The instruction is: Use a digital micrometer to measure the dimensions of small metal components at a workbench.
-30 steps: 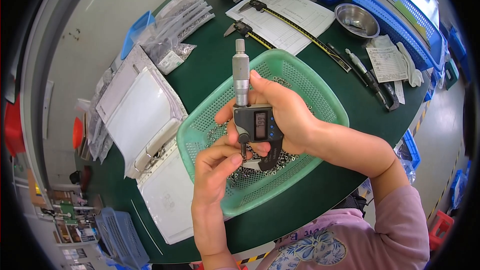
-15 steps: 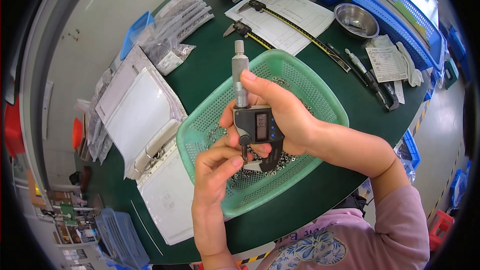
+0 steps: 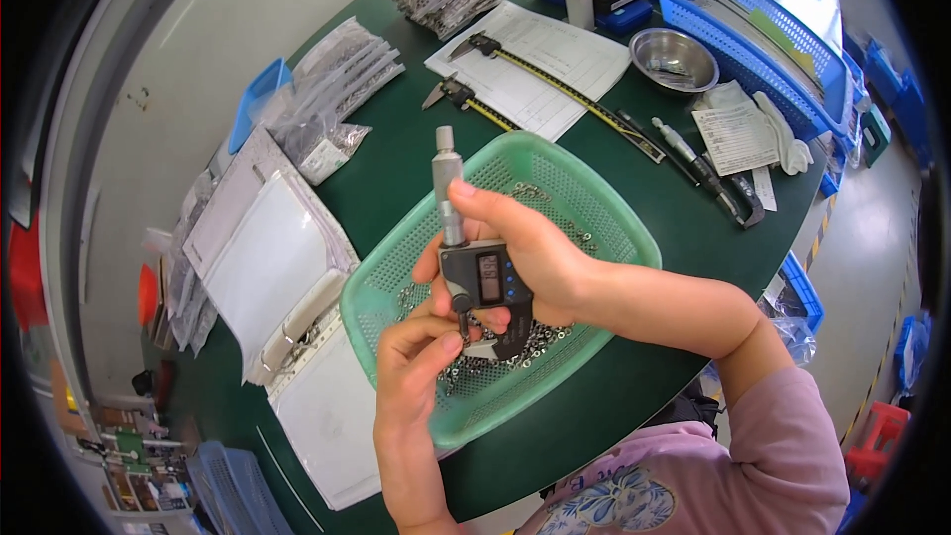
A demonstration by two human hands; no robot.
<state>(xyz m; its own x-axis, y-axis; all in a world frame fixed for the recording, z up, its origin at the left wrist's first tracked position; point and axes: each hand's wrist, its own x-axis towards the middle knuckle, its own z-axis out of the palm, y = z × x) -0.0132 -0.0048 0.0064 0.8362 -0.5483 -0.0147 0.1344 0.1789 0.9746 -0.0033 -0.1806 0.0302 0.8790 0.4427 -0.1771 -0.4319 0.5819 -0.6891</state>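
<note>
My right hand (image 3: 550, 263) is wrapped round a digital micrometer (image 3: 486, 279), its thumb on the silver barrel. The micrometer has a dark frame, a small grey screen with digits and blue buttons, and its barrel points away from me. At the measuring jaws, my left hand (image 3: 408, 367) is closed in a pinch, thumb against fingertips. What it pinches is too small and too covered to make out. Both hands are over a green plastic basket (image 3: 369, 322), which holds many small shiny metal nut-like parts (image 3: 540, 339).
An open ring binder (image 3: 260, 248) lies left of the basket. Beyond are bagged parts (image 3: 347, 69), two calipers (image 3: 570, 89) on papers, and a metal bowl (image 3: 675, 59). Another micrometer (image 3: 698, 163), a white glove (image 3: 783, 134) and a blue basket (image 3: 753, 50) are at the right.
The view has shifted, so the table and basket appear lower and farther left. The hands keep the same hold on the micrometer, and the digits on its screen look different.
</note>
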